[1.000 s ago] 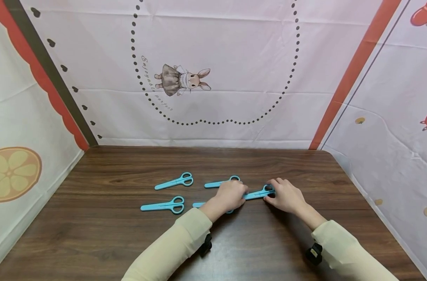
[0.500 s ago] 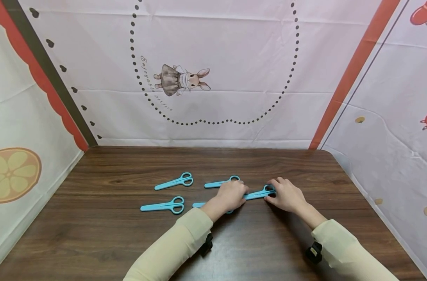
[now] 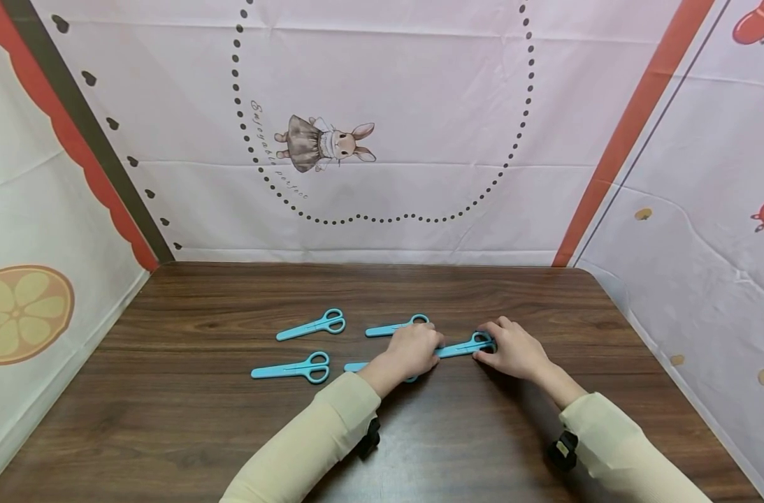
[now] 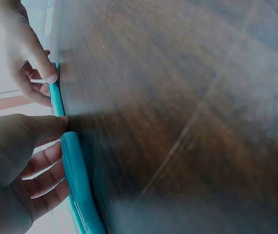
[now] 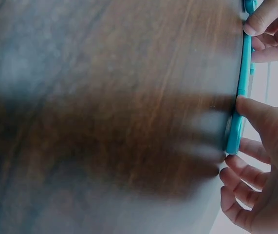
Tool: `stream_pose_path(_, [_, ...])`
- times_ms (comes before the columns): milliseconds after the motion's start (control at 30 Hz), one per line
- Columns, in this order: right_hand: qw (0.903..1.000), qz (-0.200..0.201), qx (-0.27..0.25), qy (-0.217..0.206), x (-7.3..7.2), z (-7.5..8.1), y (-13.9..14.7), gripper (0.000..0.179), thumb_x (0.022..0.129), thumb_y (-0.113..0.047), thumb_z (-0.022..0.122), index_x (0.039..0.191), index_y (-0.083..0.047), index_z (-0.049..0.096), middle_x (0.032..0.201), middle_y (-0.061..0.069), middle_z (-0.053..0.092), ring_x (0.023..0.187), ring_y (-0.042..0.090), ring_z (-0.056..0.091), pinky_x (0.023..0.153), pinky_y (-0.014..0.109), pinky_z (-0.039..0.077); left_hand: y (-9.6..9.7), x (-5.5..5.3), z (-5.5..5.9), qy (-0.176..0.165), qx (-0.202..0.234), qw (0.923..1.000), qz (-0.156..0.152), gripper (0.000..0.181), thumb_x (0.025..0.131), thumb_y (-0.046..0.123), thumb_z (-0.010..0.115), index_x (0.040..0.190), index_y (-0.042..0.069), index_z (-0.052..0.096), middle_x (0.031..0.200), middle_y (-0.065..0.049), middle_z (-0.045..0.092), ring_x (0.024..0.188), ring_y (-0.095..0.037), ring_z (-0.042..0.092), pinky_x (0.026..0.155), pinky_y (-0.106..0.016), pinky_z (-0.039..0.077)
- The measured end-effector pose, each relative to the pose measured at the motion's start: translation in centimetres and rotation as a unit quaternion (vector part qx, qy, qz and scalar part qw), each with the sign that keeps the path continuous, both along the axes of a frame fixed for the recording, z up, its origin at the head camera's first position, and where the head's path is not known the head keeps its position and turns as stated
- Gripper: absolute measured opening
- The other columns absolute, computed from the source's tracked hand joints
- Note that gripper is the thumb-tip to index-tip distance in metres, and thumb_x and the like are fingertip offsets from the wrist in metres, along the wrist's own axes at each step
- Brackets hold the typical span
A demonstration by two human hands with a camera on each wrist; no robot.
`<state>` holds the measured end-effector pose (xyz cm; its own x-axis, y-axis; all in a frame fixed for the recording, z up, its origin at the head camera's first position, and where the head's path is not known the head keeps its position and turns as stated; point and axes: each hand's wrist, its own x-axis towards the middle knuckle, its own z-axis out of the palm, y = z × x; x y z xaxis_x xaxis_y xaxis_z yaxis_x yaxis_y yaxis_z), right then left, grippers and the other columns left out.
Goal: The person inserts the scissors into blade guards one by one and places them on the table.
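Note:
A pair of light-blue scissors, its blades inside a matching blue cover, lies between my two hands near the table's right half. My left hand pinches the covered tip end. The handle loops are held at the sides by the thumb and fingers of my right hand. In the right wrist view the scissors stay low against the tabletop, right thumb on the near edge. Beneath my left forearm lies another pair of blue scissors, mostly hidden. Its rounded blue handle shows close by my left fingers in the left wrist view.
Just behind my left hand is another pair of blue scissors. Two further pairs lie to the left, a rear pair and a front pair. The brown wooden table meets a printed cloth wall at its back edge.
My right hand and the handle loops have shifted very slightly to the right. My left hand keeps its place on the tip end.

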<state>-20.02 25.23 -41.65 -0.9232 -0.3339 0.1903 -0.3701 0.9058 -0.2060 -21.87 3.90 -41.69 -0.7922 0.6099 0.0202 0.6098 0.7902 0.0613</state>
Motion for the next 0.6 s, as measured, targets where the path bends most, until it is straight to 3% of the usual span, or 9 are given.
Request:
stream_pose_path(367, [0.9983,0.013,-0.047,-0.031,-0.19,-0.20,0.73,0.042,0.077,-0.026,0.074,0.111,-0.004,0.063,0.088,0.009,0.053,0.065,0.013,0.041,0.055,0.027,0.034,-0.02,0.06,-0.05,-0.003,0.006,1.0000,-0.003,0.020,0.085,0.032,0.066,0.104,0.025,0.069,0.090,0.005,0.059,0.077,-0.009,0.056,0.052,-0.023,0.043])
stream_pose_path(600, [0.9941,0.034,-0.080,-0.064,-0.37,0.44,0.93,0.038,0.083,-0.020,0.068,0.113,0.002,0.060,0.093,0.014,0.056,0.076,0.018,0.049,0.062,0.031,0.041,-0.91,-0.46,0.43,-0.054,0.051,0.9970,-0.023,0.020,0.086,0.026,0.066,0.105,0.021,0.069,0.090,0.006,0.064,0.066,-0.005,0.053,0.052,-0.021,0.041])
